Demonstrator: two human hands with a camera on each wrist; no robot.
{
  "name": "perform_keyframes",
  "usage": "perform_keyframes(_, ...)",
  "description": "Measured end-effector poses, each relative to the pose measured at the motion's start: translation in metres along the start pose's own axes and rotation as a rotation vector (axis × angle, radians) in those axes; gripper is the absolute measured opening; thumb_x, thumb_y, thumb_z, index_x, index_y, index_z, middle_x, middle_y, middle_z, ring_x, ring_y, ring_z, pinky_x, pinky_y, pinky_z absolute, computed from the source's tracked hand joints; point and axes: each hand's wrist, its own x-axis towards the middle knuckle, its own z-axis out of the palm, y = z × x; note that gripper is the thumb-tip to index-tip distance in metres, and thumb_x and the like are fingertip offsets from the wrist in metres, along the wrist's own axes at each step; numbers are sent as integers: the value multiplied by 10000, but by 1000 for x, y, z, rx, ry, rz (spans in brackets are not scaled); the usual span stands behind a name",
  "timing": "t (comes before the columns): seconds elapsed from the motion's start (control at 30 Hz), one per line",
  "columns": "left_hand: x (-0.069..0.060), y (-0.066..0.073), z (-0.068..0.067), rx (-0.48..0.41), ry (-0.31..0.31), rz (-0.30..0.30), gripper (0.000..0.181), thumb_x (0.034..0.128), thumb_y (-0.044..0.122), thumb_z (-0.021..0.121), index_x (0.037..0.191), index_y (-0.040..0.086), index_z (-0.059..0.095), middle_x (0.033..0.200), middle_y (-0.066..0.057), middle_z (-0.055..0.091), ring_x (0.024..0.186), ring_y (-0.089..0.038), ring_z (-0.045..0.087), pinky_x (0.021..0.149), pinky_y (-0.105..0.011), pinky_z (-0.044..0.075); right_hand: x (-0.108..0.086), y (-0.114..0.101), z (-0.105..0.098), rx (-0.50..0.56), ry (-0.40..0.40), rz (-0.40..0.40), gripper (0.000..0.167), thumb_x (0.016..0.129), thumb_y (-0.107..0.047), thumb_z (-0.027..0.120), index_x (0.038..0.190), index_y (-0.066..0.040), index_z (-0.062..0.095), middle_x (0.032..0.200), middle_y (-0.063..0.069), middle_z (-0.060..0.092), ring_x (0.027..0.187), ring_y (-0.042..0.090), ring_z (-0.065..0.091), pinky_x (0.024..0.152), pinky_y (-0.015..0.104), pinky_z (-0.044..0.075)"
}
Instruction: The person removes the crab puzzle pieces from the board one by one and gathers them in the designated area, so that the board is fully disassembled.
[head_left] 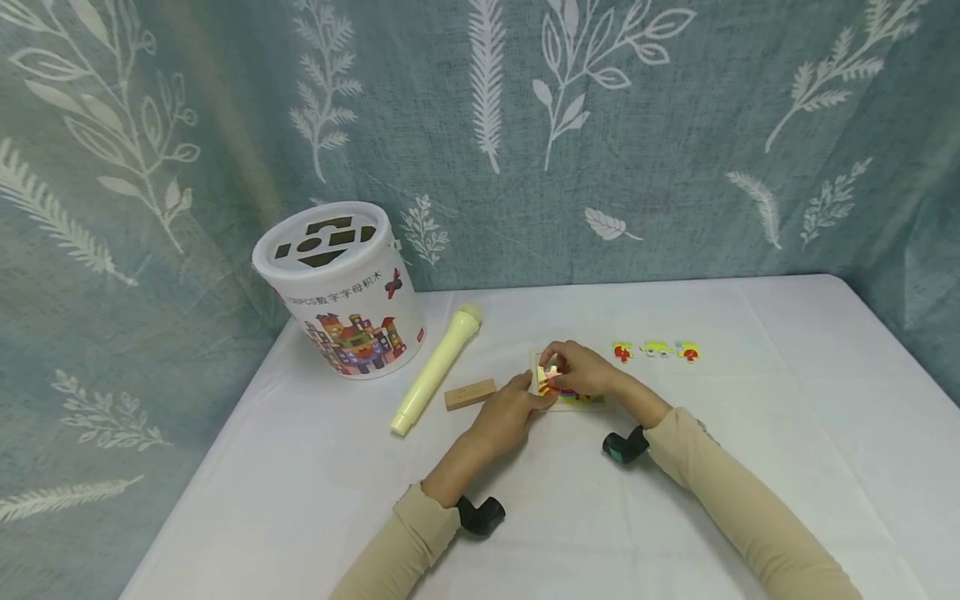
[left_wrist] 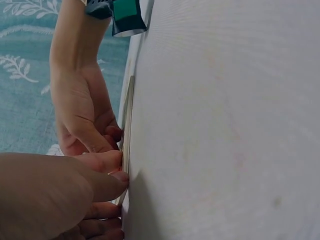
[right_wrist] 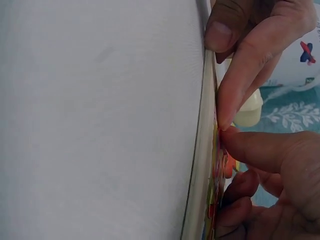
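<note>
A thin puzzle board [head_left: 581, 408] with coloured pieces in it lies on the white table. At its left edge my left hand [head_left: 501, 423] grips the frame, the thumb along the near side. My right hand [head_left: 588, 371] is over the board's left part, fingers curled down, pinching a small puzzle piece [head_left: 551, 372] there. Seen edge-on in the right wrist view, the board [right_wrist: 200, 165] has my right hand [right_wrist: 280, 185] low beside it and my left hand [right_wrist: 260, 55] above, fingertips close together. The pinched piece is mostly hidden by the fingers.
Several loose pieces [head_left: 657, 349] lie right of the board. Left of it are a wooden block [head_left: 470, 394] and a pale yellow stick [head_left: 437, 368]. A white bucket [head_left: 341, 292] with a holed lid stands at the back left, before a leaf-patterned curtain [head_left: 517, 208].
</note>
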Motion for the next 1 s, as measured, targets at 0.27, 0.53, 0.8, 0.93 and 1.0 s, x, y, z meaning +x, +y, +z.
perform_keyframes(0.27,1,1,0,-32,10,-19,272,917,94,529,1155,149,649,1293,-287,488,1199,-366,498,788,-431,525,-2,1,-1,81,48,-16,199,834,-8,612,1027,1,564,810,86,520,659,132,429,596,230,377)
perform_keyframes(0.53,0,2,2,-20,9,-23,275,927,101,515,1167,150,640,1297,-292,483,1210,-376,487,795,-450,521,-6,0,-4,33,104,45,89,839,-78,647,912,-30,633,785,59,587,679,123,476,638,241,405)
perform_keyframes(0.8,0,4,0,-18,-20,-50,299,924,73,513,1184,166,628,1312,-285,473,1214,-370,483,843,-459,502,-5,5,-7,100,155,91,82,849,-121,649,873,-45,668,777,55,618,685,130,478,636,246,400)
perform_keyframes(0.93,0,5,-1,-30,-26,-59,294,932,84,501,1189,158,624,1320,-287,463,1229,-373,468,879,-464,484,-9,6,-16,195,186,159,172,851,-168,653,946,-32,698,873,91,681,724,115,540,653,240,439)
perform_keyframes(1.0,0,5,-1,-28,-28,-58,294,936,94,496,1195,156,620,1325,-288,457,1239,-370,458,902,-459,473,-14,8,-24,232,194,194,218,851,-189,655,988,-26,703,938,108,701,784,119,594,695,245,472)
